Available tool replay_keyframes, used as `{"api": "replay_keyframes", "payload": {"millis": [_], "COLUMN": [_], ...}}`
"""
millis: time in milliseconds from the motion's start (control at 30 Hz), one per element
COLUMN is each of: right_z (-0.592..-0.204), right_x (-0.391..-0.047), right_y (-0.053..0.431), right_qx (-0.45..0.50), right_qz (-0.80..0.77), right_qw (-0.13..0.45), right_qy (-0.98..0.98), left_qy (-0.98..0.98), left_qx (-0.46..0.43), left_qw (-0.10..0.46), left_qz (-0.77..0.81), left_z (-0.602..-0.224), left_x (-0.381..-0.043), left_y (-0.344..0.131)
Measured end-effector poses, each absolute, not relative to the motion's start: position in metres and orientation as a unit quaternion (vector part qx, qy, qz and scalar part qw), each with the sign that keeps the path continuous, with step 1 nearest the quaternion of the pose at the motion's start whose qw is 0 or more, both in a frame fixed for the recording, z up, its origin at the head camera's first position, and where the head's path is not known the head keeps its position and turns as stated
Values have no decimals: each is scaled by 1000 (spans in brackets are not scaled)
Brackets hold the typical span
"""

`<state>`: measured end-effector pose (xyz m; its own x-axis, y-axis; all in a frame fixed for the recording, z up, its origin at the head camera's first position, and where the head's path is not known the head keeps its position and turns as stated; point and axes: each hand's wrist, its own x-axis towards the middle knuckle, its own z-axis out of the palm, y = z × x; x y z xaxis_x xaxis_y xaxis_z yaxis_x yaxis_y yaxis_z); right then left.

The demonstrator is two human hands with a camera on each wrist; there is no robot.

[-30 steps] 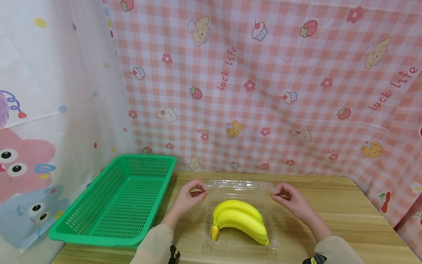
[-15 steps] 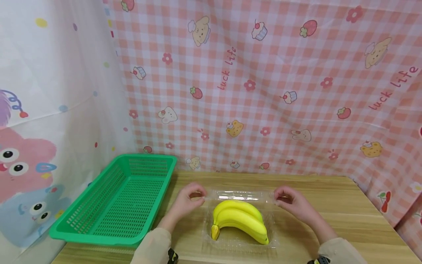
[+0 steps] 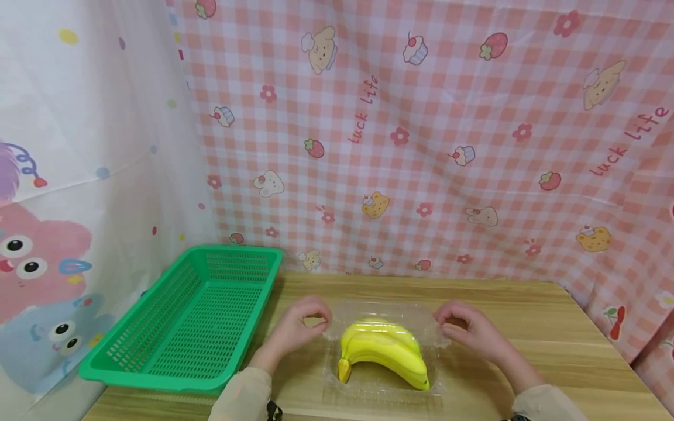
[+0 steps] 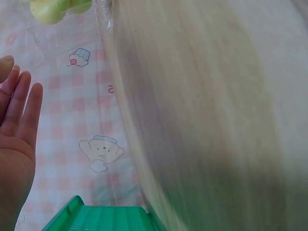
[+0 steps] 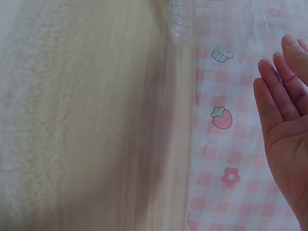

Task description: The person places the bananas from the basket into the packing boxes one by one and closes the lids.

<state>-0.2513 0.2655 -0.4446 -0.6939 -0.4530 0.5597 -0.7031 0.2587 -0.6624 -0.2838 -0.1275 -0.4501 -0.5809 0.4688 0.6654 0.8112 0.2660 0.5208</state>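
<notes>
A bunch of yellow bananas (image 3: 387,358) lies in a clear plastic clamshell box (image 3: 434,383) on the table. The box's lid (image 3: 380,311) stands tilted over the rear of the bananas. At the lid's left corner, my left hand (image 3: 296,328) pinches the edge between thumb and fingers; my right hand (image 3: 476,332) does the same at the right corner. In the left wrist view, the palm and fingers of the left hand (image 4: 18,144) show beside the box. The right wrist view catches the right hand (image 5: 288,130) below a clear plastic corner; the fingertip contact is hard to make out there.
A green perforated basket (image 3: 210,383) stands to the left of the box, near my left forearm. The wood-grain table (image 3: 568,345) extends to the right. Behind it hangs a pink checked cloth (image 3: 447,234), with a white printed curtain (image 3: 121,193) at the left.
Both hands have brought the lid forward and down from behind the bananas, so it now covers their rear part. The bananas and basket have stayed in place.
</notes>
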Motion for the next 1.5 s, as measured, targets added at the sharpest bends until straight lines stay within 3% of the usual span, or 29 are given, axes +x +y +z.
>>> {"api": "replay_keyframes", "payload": {"millis": [833, 1500], "right_z": [-458, -458], "right_x": [-252, -249], "right_y": [268, 269], "right_qx": [438, 465], "right_qz": [314, 296], "right_qw": [239, 234], "right_qy": [-808, -801], "left_qy": [-789, -807], "left_qx": [-498, -499], "left_qw": [258, 235], "left_qz": [-249, -212], "left_z": [-446, -446], "left_x": [-278, -274], "left_y": [-133, -134]}}
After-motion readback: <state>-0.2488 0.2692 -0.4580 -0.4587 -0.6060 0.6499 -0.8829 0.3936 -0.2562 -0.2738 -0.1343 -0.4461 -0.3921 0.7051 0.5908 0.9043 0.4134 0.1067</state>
